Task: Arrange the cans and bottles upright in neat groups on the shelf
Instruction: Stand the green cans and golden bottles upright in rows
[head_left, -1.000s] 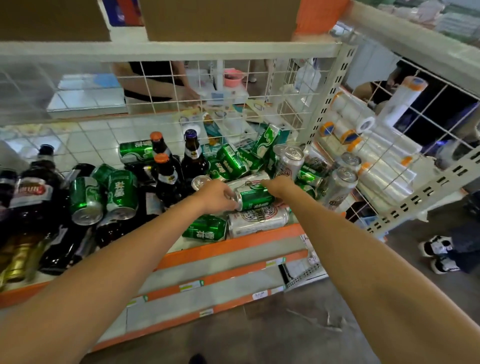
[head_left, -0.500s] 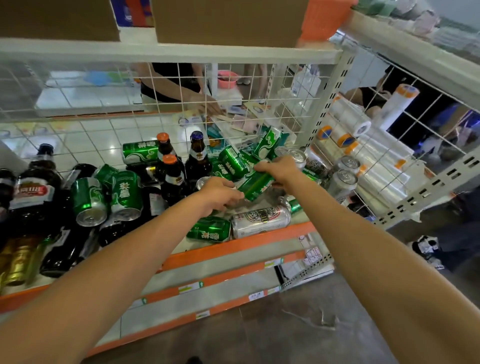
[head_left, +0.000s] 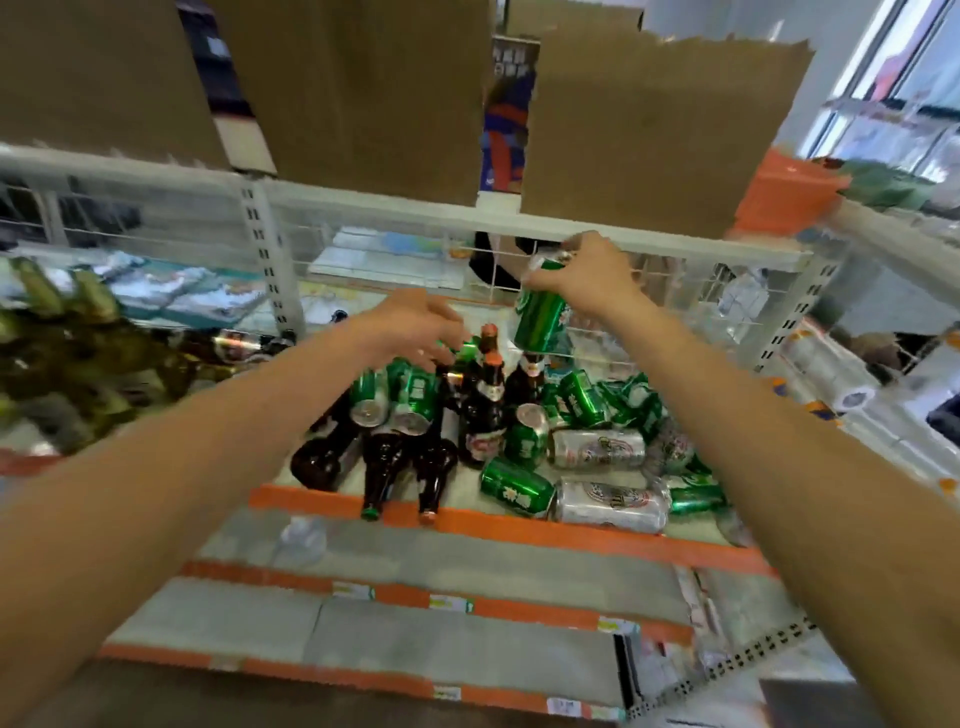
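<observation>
Above the heap on the shelf (head_left: 470, 521), my right hand (head_left: 589, 275) grips a green can (head_left: 540, 321) by its top end, fingers curled round it. That can hangs clear of everything else, nearly upright and tilted a little. My left hand (head_left: 415, 326) hovers beside it and lower, over the standing bottles (head_left: 487, 410), with its fingers loose and half spread. It is blurred, and I see nothing held in it. Below it the lying bottles (head_left: 382, 467) rest on their sides, necks reaching over the orange front edge. To their right, loose green cans (head_left: 582, 399) lie jumbled, and two silver cans (head_left: 597, 449) lie on their sides near the front, one behind the other. Cardboard boxes (head_left: 660, 130) sit on the level above.
</observation>
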